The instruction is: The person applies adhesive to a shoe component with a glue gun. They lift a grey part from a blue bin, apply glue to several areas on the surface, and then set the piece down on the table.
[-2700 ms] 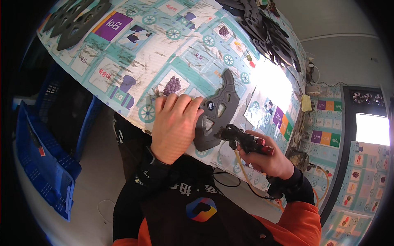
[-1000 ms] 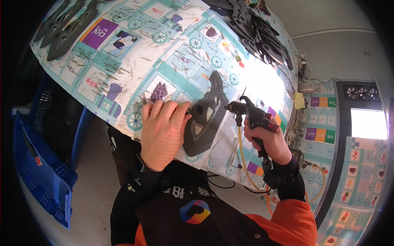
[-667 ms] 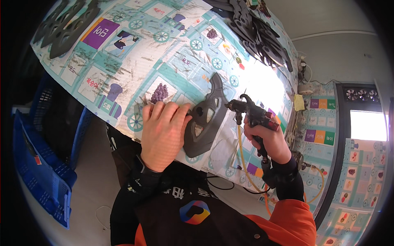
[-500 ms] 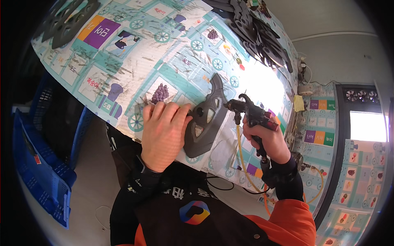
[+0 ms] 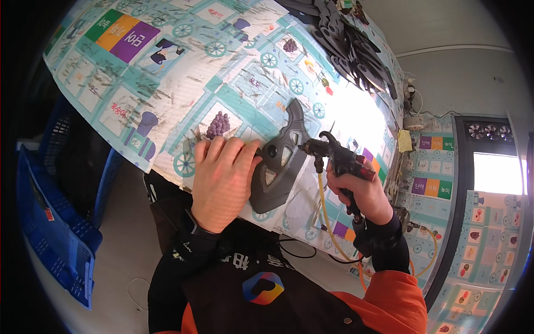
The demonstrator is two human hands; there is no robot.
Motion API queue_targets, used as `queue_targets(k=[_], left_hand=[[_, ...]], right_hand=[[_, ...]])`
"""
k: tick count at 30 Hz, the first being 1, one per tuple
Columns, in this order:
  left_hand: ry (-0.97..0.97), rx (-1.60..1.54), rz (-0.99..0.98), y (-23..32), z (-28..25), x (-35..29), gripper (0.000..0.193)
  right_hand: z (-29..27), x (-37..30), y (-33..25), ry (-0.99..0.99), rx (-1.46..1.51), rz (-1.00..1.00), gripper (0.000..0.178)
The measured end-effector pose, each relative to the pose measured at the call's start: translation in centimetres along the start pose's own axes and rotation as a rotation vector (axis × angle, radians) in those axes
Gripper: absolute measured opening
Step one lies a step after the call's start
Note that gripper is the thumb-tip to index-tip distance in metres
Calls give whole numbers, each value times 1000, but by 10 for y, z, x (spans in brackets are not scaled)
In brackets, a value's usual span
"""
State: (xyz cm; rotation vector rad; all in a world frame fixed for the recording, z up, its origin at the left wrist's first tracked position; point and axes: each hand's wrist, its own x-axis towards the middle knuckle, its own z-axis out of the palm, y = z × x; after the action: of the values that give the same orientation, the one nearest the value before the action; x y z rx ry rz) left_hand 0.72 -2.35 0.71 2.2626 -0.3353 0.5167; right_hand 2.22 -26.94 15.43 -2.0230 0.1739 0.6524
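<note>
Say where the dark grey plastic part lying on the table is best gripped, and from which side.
Grip the dark grey plastic part at its broad lower end, coming from the person's side. It lies flat with that end nearest the table edge; the narrow tip points away, and the spray gun stands to its right.

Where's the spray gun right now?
In the head view, right of centre: the right hand grips the spray gun, nozzle beside the dark flat part.

Daylight comes in from a window (image 5: 492,173) on the right, which is blown out to white. Strong glare washes out the far right part of the table cover (image 5: 356,108). The left side by the blue crate (image 5: 50,222) is dim. Fisheye distortion bends edges, and the corners are black.
</note>
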Motion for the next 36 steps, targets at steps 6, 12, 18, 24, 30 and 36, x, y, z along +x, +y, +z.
queue_targets(k=[6, 12, 18, 24, 30, 36], left_hand=[[6, -5, 7, -3, 5, 2, 34], [4, -3, 7, -3, 5, 2, 34], [1, 5, 6, -3, 4, 2, 35], [8, 12, 9, -3, 5, 1, 34], [9, 11, 6, -3, 5, 1, 34], [4, 15, 8, -3, 5, 1, 33]], right_hand=[[-3, -2, 8, 13, 87, 78, 18], [2, -10, 5, 41, 70, 153, 19], [4, -8, 7, 30, 82, 114, 19], [8, -5, 2, 8, 113, 96, 20], [14, -5, -2, 3, 101, 116, 20], [16, -10, -1, -20, 84, 153, 19]])
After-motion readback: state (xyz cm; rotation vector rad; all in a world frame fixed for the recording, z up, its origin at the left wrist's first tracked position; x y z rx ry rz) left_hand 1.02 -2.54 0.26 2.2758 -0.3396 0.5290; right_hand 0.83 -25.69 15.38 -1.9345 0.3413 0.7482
